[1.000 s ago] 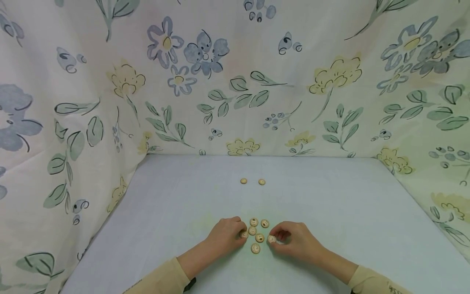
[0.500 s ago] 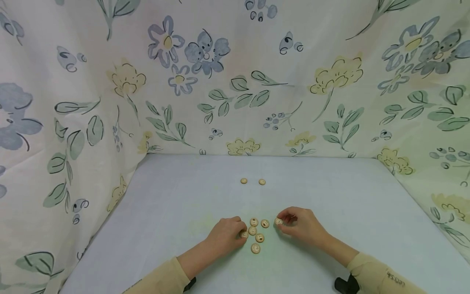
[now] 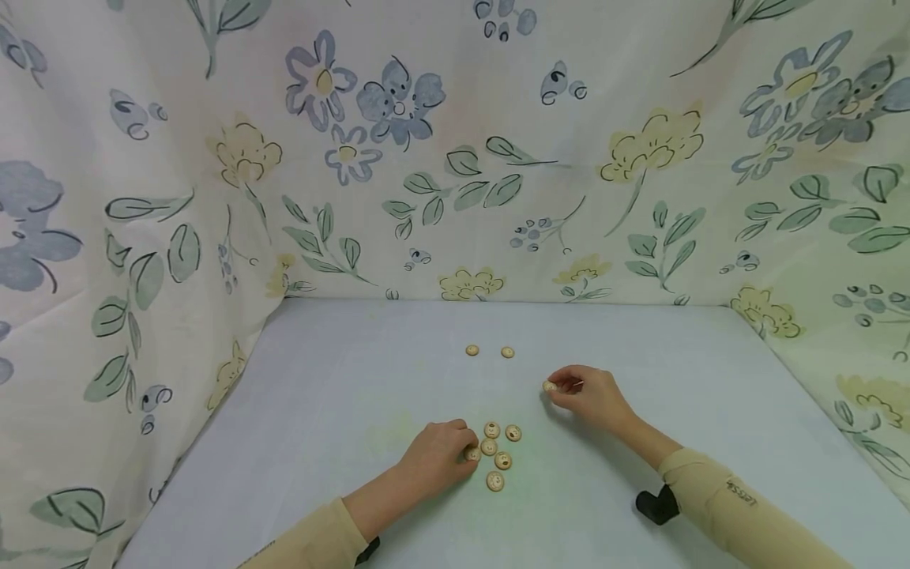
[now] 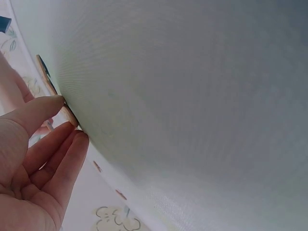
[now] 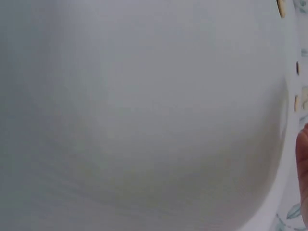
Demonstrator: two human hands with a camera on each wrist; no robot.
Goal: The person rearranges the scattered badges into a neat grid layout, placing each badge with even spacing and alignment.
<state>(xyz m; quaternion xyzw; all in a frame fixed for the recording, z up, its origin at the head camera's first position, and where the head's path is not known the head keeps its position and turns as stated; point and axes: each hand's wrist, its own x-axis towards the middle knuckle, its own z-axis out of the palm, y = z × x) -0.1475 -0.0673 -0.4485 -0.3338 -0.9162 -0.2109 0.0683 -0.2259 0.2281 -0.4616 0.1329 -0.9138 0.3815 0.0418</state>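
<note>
Tabletop (image 3: pixel 355 379) backs left hand's (image 3: pixel 435 457) disc (image 3: pixel 472 454), seemingly edgewise only from left wrist.

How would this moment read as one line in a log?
left hand: pinches a disc; right hand: pinches another disc; five discs: loose beside left hand; two discs: farther back on table

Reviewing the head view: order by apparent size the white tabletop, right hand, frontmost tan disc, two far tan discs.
1. White tabletop
2. Right hand
3. Frontmost tan disc, though it lies nearer the camera
4. Left far disc and right far disc: too alike to rank
</note>
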